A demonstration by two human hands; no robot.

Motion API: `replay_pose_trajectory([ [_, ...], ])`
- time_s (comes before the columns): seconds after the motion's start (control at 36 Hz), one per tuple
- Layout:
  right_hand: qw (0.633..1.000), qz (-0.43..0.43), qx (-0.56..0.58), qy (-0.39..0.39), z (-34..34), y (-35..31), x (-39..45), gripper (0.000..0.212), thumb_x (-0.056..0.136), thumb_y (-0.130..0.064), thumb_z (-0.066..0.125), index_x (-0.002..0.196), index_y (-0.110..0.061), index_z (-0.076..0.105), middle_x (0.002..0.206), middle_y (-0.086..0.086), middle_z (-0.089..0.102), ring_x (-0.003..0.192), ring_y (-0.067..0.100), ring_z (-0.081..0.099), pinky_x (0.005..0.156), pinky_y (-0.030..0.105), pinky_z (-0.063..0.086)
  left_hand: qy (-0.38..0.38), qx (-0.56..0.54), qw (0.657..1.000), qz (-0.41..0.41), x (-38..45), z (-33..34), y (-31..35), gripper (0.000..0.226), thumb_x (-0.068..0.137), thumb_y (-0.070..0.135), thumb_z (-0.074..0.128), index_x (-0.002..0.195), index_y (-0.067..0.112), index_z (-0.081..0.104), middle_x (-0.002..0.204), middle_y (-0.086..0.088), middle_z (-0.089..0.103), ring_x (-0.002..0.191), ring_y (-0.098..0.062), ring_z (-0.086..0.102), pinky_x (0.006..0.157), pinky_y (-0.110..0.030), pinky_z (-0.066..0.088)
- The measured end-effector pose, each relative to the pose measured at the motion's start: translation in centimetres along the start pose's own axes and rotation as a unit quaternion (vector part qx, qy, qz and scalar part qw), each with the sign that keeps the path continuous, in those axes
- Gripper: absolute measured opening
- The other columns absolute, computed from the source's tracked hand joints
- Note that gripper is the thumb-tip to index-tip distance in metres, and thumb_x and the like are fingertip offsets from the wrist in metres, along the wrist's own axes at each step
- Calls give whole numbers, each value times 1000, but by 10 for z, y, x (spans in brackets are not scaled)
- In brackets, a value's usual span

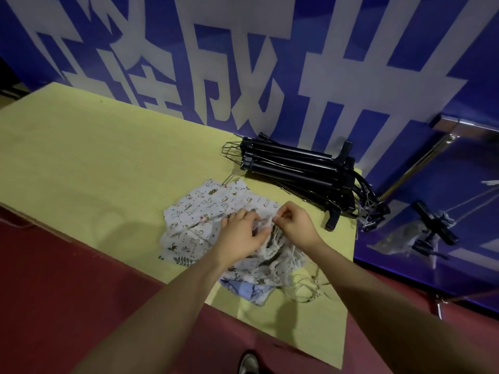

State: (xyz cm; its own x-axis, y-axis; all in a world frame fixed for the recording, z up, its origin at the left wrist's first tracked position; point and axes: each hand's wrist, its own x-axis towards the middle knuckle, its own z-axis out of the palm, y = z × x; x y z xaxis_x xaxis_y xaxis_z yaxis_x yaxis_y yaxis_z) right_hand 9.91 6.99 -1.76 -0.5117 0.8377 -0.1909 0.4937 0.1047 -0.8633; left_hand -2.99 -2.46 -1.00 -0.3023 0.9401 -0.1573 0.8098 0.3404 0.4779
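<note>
Toward the desk's [108,157] right edge, pinching the gathered cloth [272,248] with left hand [243,234] and right hand [294,224], atop the printed pile [199,209], probably to spread its hem for the hangers [297,168] behind.

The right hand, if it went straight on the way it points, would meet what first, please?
Most likely the left hand, close ahead over the printed cloth they both pinch, though depth is unclear.

Soft printed cloth [205,209]; glossy black plastic hangers [294,168]; matt table [108,163].
</note>
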Motion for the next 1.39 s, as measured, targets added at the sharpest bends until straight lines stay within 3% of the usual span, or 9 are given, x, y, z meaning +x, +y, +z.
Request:
replay_pose_trajectory([
  [0.19, 995, -52, 80, 20, -21, -25, 1, 12, 88, -6, 63, 96, -13, 56, 76, -2, 53, 65, 7, 49, 55, 10, 39, 52, -19, 997, 56, 4, -13, 29, 36, 93, 27, 53, 125, 16, 39, 106, -5, 62, 88, -23, 60, 68, -34, 49],
  [0.31, 994, -82, 68, -18, -35, -29, -5, 18, 91, -7, 59, 107, -16, 57, 83, 3, 52, 66, 11, 49, 59, 15, 42, 94, -127, 987, 43, 3, -21, 41, 46, 97, 13, 46, 138, 22, 27, 96, 2, 57, 65, -19, 57, 49, -29, 41],
  [0.5, 997, -61, -42, -37, -44, -21, -14, 19, 93, -11, 51, 105, -19, 63, 106, 3, 57, 95, 21, 55, 87, 37, 46, 169, -97, 979, 66, 3, -38, 46, 46, 97, 8, 40, 139, 27, 33, 114, -6, 50, 57, -18, 49, 47, -28, 37],
  [0.64, 988, -66, -142, 7, -42, -24, -17, 39, 92, -38, 54, 127, -20, 54, 129, -5, 47, 122, 17, 35, 91, 28, 16, 194, -120, 972, 56, 3, -45, 50, 30, 101, 17, 37, 129, 12, 43, 117, -7, 57, 80, -23, 59, 62, -31, 41],
  [0.83, 994, -96, -43, 24, -35, -51, -14, 35, 76, -65, 60, 74, -31, 54, 77, -13, 51, 86, 14, 50, 92, 48, 38, 206, -138, 965, 88, 2, -55, 53, 21, 99, 19, 42, 112, 9, 56, 97, -5, 63, 83, -21, 58, 67, -31, 43],
  [0.97, 995, -89, 32, -11, -35, -60, -10, 34, 81, -44, 65, 71, -13, 54, 61, -8, 53, 61, 9, 56, 90, 59, 47, 201, -132, 967, 82, -1, -62, 52, 3, 99, 14, 40, 101, 12, 41, 74, -1, 52, 60, -24, 50, 51, -33, 37],
  [1.11, 997, -74, 10, 26, -33, -55, -6, 17, 79, -42, 46, 76, -25, 47, 63, -8, 55, 72, 27, 58, 93, 61, 44, 176, -62, 978, 96, -4, -59, 46, 9, 95, 8, 42, 99, 12, 49, 101, -3, 55, 74, -24, 54, 65, -43, 50],
  [1.25, 995, -72, 39, 56, -35, -60, -10, 12, 96, -24, 44, 85, -24, 49, 83, 5, 67, 82, 26, 65, 83, 52, 54, 150, 89, 984, 48, -1, -53, 44, 47, 91, 6, 50, 136, 17, 40, 132, -4, 44, 93, -24, 59, 71, -33, 47],
  [1.39, 989, -103, 83, 66, -42, -69, -9, 19, 99, -11, 41, 82, -19, 43, 60, -5, 40, 48, 5, 36, 46, 22, 36, 172, -36, 984, 12, 4, -54, 44, 39, 94, 13, 46, 133, 12, 49, 127, -5, 51, 89, -26, 61, 68, -34, 48],
])
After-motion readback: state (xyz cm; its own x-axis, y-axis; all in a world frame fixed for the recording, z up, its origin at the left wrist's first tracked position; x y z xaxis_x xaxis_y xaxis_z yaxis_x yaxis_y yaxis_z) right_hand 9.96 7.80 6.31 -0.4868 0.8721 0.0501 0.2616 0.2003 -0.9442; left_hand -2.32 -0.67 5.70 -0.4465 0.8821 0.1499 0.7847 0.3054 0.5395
